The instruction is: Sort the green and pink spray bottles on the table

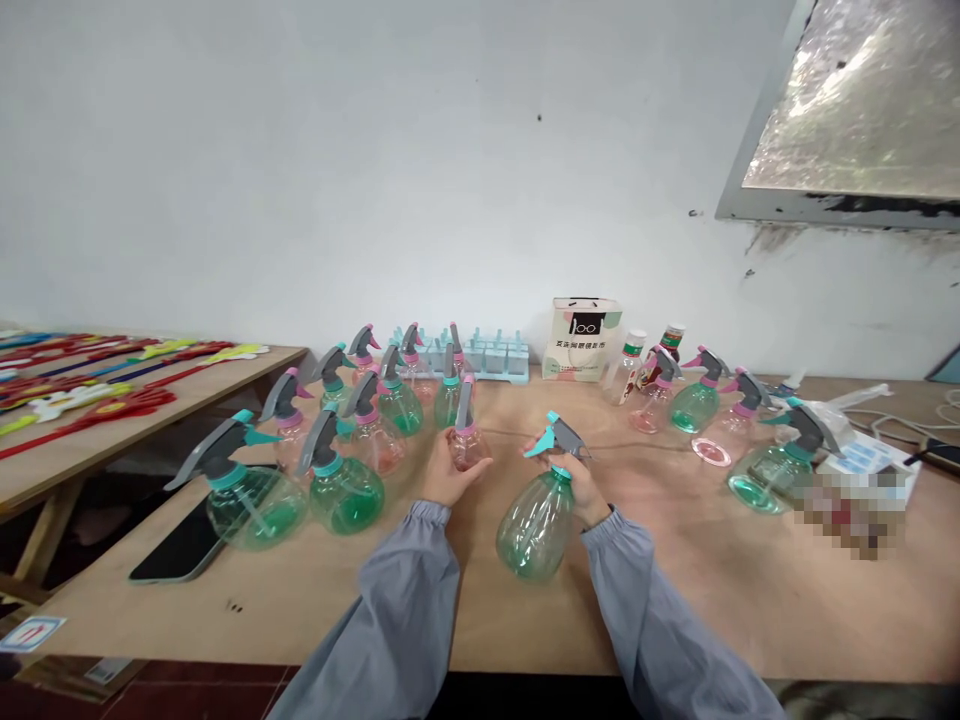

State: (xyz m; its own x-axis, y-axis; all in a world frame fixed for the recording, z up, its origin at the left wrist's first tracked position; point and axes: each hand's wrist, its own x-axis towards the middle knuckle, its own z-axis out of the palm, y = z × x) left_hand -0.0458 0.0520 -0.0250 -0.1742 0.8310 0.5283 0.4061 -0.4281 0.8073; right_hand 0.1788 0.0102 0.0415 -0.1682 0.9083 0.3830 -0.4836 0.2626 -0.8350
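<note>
My left hand [452, 470] is wrapped round a small pink spray bottle [468, 445] with a grey and pink nozzle, upright near the middle of the wooden table [480, 620]. My right hand [581, 483] grips the neck of a clear green spray bottle [535, 530], tilted, its teal and grey nozzle pointing left. Several green and pink spray bottles stand to the left of my hands, among them a large green one [259, 505] and a green one [347, 493]. More stand at the right, including a green bottle [769, 475] and a pink one [651, 403].
A black phone [180, 545] lies at the left. Along the wall are a light-blue rack [495, 362], a paper bag [581, 345] and a labelled bottle [625, 370]. A side table [277, 365] bears colourful long items. Cables [892, 420] lie at the right.
</note>
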